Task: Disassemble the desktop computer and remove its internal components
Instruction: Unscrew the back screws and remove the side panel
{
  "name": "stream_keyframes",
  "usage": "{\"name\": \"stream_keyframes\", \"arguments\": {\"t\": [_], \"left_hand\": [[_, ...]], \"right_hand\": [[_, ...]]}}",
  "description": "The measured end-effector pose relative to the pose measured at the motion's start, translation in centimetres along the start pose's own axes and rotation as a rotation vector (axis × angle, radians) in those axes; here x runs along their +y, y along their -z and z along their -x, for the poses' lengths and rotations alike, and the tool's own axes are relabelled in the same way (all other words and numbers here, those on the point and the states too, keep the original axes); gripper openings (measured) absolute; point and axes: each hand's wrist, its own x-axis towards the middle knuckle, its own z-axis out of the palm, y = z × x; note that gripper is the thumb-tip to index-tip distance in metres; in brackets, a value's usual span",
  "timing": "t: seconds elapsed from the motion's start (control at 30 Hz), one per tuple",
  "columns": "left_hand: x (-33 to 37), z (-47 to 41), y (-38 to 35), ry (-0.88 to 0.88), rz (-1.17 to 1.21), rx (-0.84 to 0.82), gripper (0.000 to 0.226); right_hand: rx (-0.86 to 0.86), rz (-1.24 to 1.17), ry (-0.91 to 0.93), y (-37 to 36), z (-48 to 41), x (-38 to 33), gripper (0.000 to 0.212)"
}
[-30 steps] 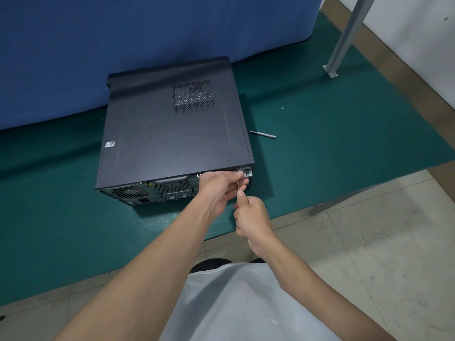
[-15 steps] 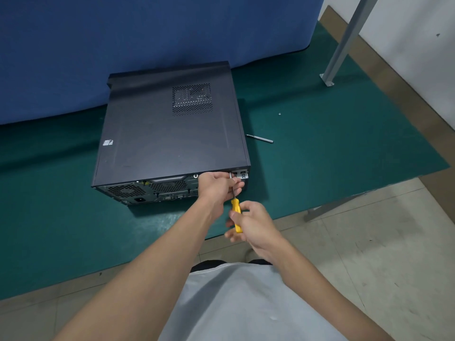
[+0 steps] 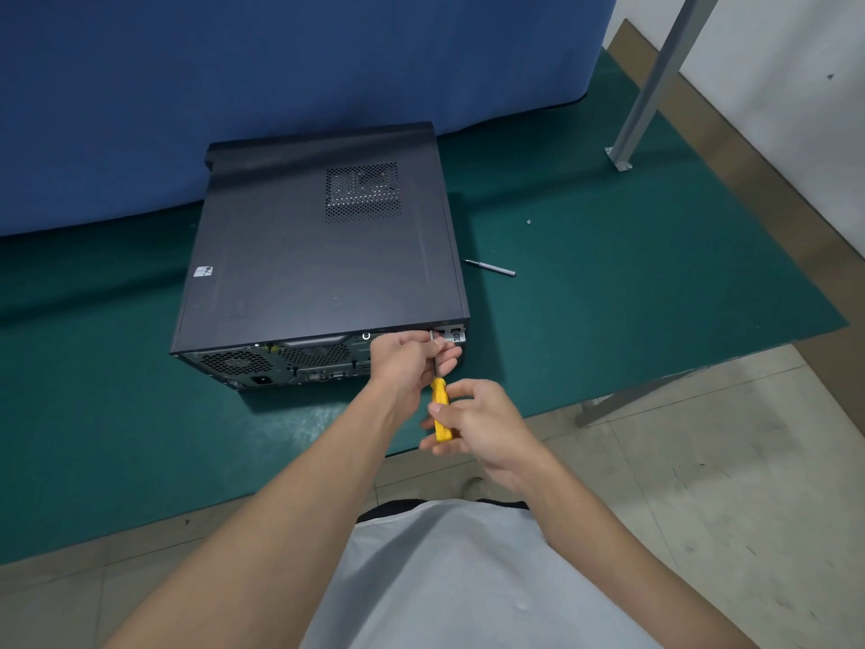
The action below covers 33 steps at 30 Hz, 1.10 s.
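1. Head view: a green mat (image 3: 93, 414) covers the work surface, with a blue curtain (image 3: 234, 63) hanging along its far edge.
2. The computer (image 3: 318, 255), a black desktop case, lies flat on the mat left of centre, its far end at the curtain and its rear panel (image 3: 281, 363) facing the person.
3. A small sticker (image 3: 203, 271) sits near the left edge of the top side; a mesh vent (image 3: 362, 192) sits toward the far right.
4. The left hand (image 3: 412, 360) is at the right end of the rear panel, fingers curled round the metal shaft of a screwdriver (image 3: 441, 409).
5. The screwdriver's tip meets the case's upper rear edge, close to the right corner; its yellow handle points back toward the person.
6. The right hand (image 3: 482, 426), just near of the left, pinches the yellow handle between thumb and fingers.
7. A thin metal rod (image 3: 491, 267) lies on the mat just right of the case.
8. A tiny screw (image 3: 528, 222) lies farther right and farther back, apart from the rod.
9. A grey metal post (image 3: 655, 82) stands bolted at the mat's far right.
10. Pale tiled floor (image 3: 702, 461) shows at near right, and a white shirt (image 3: 444, 578) fills the near edge.
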Motion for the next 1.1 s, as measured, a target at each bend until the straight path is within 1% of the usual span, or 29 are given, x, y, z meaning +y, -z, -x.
{"name": "stream_keyframes", "arguments": {"t": [0.07, 0.13, 0.17, 0.2, 0.27, 0.3, 0.33, 0.37, 0.4, 0.47, 0.53, 0.57, 0.6, 0.7, 0.73, 0.77, 0.8, 0.9, 0.97, 1.03, 1.1], "left_hand": [[-0.3, 0.0, -0.2, -0.02, -0.03, 0.06, 0.02], [-0.4, -0.1, -0.4, -0.03, -0.062, 0.095, 0.018], [-0.3, -0.1, -0.5, -0.027, -0.062, 0.086, 0.016], [-0.2, -0.1, -0.6, -0.022, -0.05, 0.063, 0.013], [0.0, 0.1, -0.6, -0.01, -0.01, 0.004, 0.012], [0.1, 0.1, -0.5, -0.007, 0.014, -0.018, 0.012], [0.1, 0.1, -0.4, -0.006, 0.034, -0.034, 0.013], [0.0, 0.1, -0.4, -0.005, 0.038, -0.039, 0.012], [-0.1, 0.1, -0.3, -0.005, 0.021, -0.028, 0.011], [-0.3, 0.1, -0.2, -0.017, -0.082, 0.042, 0.008], [-0.5, 0.1, -0.3, -0.033, -0.159, 0.103, 0.008], [-0.5, 0.0, -0.4, -0.033, -0.166, 0.109, 0.007], [-0.4, 0.1, -0.5, -0.026, -0.161, 0.101, 0.006], [-0.1, 0.2, -0.6, 0.008, -0.091, 0.035, 0.011], [0.0, 0.2, -0.5, 0.014, -0.071, 0.013, 0.011], [0.0, 0.2, -0.4, 0.019, -0.062, -0.004, 0.012], [0.1, 0.2, -0.3, 0.021, -0.059, -0.014, 0.012], [-0.1, 0.1, -0.1, -0.001, -0.102, 0.03, 0.01], [-0.1, -0.1, -0.1, -0.02, -0.132, 0.076, 0.011], [0.0, -0.2, -0.1, -0.013, -0.122, 0.077, 0.008], [0.2, -0.3, 0.0, 0.003, -0.089, 0.033, 0.007]], "right_hand": [[0.102, 0.159, 0.024, -0.7, -0.2, 0.3, 0.012], [0.129, 0.206, 0.022, -0.7, -0.3, 0.5, 0.015], [0.098, 0.146, 0.006, -0.4, -0.3, 0.5, 0.015], [0.034, 0.038, -0.027, 0.0, -0.2, 0.4, 0.015], [-0.156, -0.203, -0.118, 1.0, 0.1, 0.0, 0.016], [-0.222, -0.265, -0.141, 1.4, 0.2, 0.0, 0.016], [-0.235, -0.263, -0.134, 1.5, 0.3, 0.2, 0.016], [-0.198, -0.206, -0.107, 1.4, 0.2, 0.4, 0.016], [-0.127, -0.1, -0.069, 1.1, 0.1, 0.6, 0.016], [0.032, 0.123, -0.006, 0.5, -0.2, 1.1, 0.017], [0.134, 0.197, 0.002, 0.3, -0.4, 1.2, 0.023], [0.141, 0.173, -0.005, 0.4, -0.4, 1.2, 0.025], [0.112, 0.121, -0.016, 0.5, -0.3, 1.1, 0.024], [-0.11, -0.149, -0.094, 1.2, 0.2, 0.5, 0.012], [-0.17, -0.232, -0.119, 1.4, 0.3, 0.4, 0.013], [-0.19, -0.27, -0.129, 1.4, 0.4, 0.3, 0.016], [-0.166, -0.256, -0.121, 1.3, 0.4, 0.2, 0.02], [-0.004, -0.029, -0.046, 0.3, 0.2, 0.4, 0.024], [0.038, 0.008, -0.026, -0.4, 0.1, 0.5, 0.026], [-0.005, -0.062, -0.029, -0.3, 0.2, 0.4, 0.022], [-0.121, -0.21, -0.076, 0.3, 0.4, 0.1, 0.013]]}}
